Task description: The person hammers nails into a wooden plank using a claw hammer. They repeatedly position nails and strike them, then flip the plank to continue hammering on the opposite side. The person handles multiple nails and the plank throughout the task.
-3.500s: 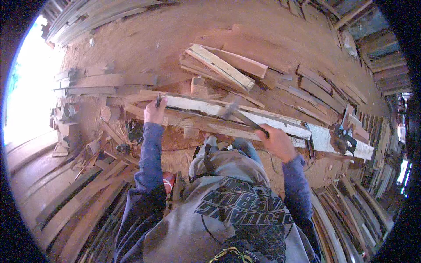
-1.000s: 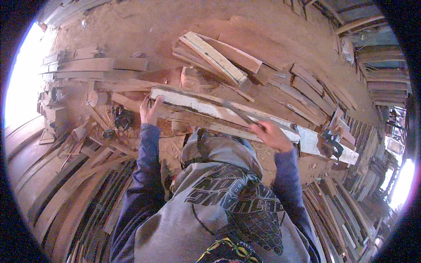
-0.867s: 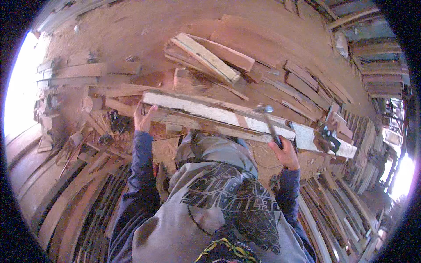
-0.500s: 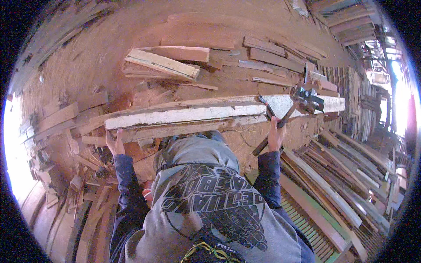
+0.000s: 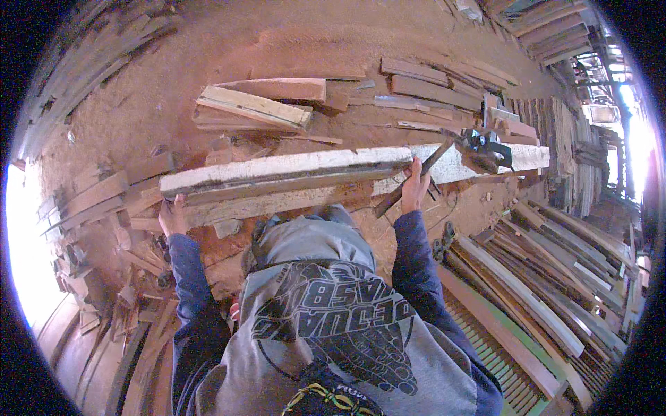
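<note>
The right hand (image 5: 414, 188), closed round the hammer (image 5: 436, 154), has moved to the right end of the white-faced beam (image 5: 291, 166) before the lap, left hand (image 5: 173, 216) clasping the other, apparently for handling, not hammering.

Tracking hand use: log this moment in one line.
left hand: at left end, long white-topped wooden beam; right hand: at beam's right end, holding dark-handled hammer

Beam (image 5: 277, 169) shows rough, matt wood; hammer handle (image 5: 435, 157) looks dull, possibly wood; sweatshirt (image 5: 326, 333) is matt, creased cloth.
</note>
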Demonstrator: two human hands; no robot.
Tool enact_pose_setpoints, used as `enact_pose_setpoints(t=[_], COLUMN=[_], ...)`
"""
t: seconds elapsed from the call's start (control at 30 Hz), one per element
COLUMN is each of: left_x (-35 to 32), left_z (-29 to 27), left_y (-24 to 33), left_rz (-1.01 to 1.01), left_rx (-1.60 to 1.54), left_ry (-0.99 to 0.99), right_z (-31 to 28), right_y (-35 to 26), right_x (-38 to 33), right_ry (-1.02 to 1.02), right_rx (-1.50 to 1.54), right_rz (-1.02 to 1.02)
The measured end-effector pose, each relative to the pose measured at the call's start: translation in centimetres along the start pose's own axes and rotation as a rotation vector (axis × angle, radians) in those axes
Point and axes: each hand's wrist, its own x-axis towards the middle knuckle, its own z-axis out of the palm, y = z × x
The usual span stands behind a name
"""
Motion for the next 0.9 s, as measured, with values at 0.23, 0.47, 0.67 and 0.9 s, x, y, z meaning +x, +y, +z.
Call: enact_pose_setpoints(t=[0.23, 0.47, 0.67, 0.9], left_x=[1.1, 2.1, 0.7, 1.0], left_z=[0.0, 0.1, -0.3, -0.8], left_y=[3.8, 1.5, 2.6, 2.6], left_rz=[-0.067, -0.013, 0.163, -0.076], left_rx=[0.596, 0.706, 0.379, 0.23], left_ry=[-0.014, -0.044, -0.163, -0.178], right_z=[-1.5, -5.3, -6.2, 0.0], right_y=[-0.7, -5.3, -6.4, -4.7], right_x=[1.2, 4.2, 6.9, 7.6], right_ry=[-0.218, -0.458, -0.666, -0.945], right_rx=[-0.37, -0.628, -0.872, -1.122], right_rz=[-0.148, -0.053, 0.291, -0.101])
